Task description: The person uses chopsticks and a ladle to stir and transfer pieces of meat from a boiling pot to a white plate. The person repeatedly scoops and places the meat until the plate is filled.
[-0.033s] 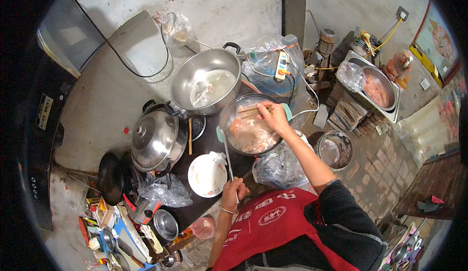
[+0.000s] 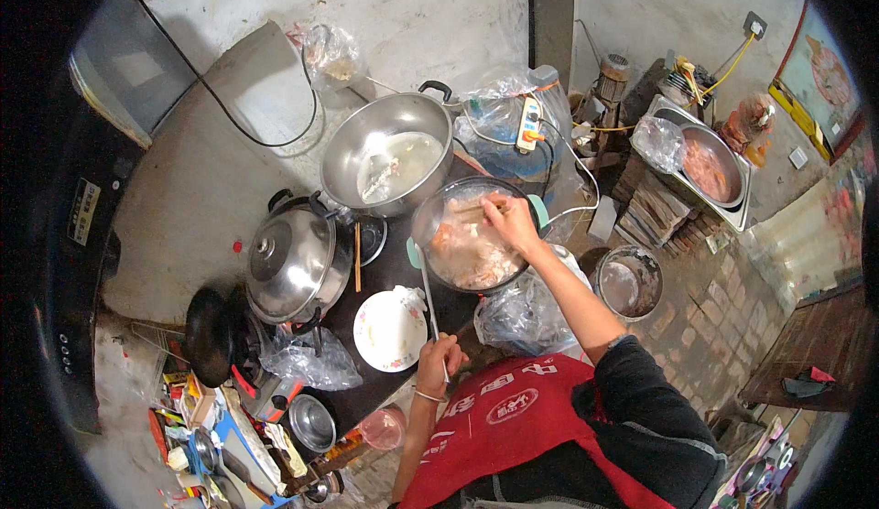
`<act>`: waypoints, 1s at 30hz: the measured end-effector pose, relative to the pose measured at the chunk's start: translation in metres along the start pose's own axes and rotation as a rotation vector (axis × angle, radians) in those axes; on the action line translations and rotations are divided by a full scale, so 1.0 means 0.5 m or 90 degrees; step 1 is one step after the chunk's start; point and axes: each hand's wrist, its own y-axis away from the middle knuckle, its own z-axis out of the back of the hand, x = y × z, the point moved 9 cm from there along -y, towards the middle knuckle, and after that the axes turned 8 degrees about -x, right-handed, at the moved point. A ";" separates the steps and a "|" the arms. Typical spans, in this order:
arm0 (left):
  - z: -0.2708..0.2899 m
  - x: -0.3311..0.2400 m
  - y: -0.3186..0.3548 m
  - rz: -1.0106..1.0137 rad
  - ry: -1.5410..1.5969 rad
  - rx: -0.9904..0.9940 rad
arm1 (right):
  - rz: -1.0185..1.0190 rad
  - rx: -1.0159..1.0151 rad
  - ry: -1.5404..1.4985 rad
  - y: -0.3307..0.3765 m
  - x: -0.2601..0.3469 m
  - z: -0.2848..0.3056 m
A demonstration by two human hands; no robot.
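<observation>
A wide dark pot (image 2: 476,257) with light green handles holds steaming broth and pieces of pale and orange food. Over it, my right hand (image 2: 508,219) is closed on chopsticks (image 2: 469,209), whose tips point left above the food. My left hand (image 2: 439,362) grips the long metal handle of a utensil (image 2: 427,294) at the pot's near left. The handle reaches up to the pot's rim; the utensil's head cannot be made out. Beside that hand lies a white plate (image 2: 391,330) with a floral rim and a crumpled white piece at its edge.
Behind the pot stands a large steel pot (image 2: 343,147) with cloudy liquid. A lidded steamer pot (image 2: 288,257) sits left, next to another pair of chopsticks (image 2: 358,257). A power strip (image 2: 528,124) with cables hangs close behind. Plastic bags (image 2: 526,312) crowd the pot's near side.
My right hand has shifted slightly left with the chopsticks, which now show shorter and steeper over the pot. My left hand and its utensil stay in place.
</observation>
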 end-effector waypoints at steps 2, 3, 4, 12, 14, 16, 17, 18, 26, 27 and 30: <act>0.003 -0.003 0.003 0.008 -0.011 -0.017 | -0.095 -0.009 -0.051 0.019 -0.036 -0.003; 0.007 0.001 0.008 0.004 -0.018 -0.018 | -0.128 -0.014 -0.062 0.029 -0.063 0.011; 0.004 -0.006 0.003 -0.005 -0.017 -0.015 | -0.160 -0.020 -0.073 0.033 -0.090 0.024; 0.001 -0.006 0.004 0.006 -0.005 -0.014 | -0.197 -0.132 -0.121 0.055 -0.025 0.201; -0.002 -0.005 0.002 0.009 -0.003 -0.007 | -0.152 -0.164 -0.074 0.047 -0.004 0.242; -0.002 0.002 -0.003 0.023 0.011 0.002 | -0.122 -0.163 0.005 0.041 -0.017 0.242; -0.006 0.005 -0.009 0.024 0.010 0.012 | -0.111 -0.157 0.016 0.040 -0.037 0.226; -0.010 0.008 -0.014 0.024 0.012 0.022 | -0.098 -0.149 0.027 0.040 -0.061 0.205; -0.002 -0.001 -0.005 0.001 -0.008 0.027 | -0.020 -0.027 -0.011 0.013 0.032 0.071; 0.002 0.000 -0.003 0.001 -0.009 0.018 | -0.006 -0.012 -0.009 0.011 0.041 0.061; 0.007 0.000 0.001 -0.001 -0.009 0.000 | 0.008 0.028 -0.009 0.009 0.030 0.028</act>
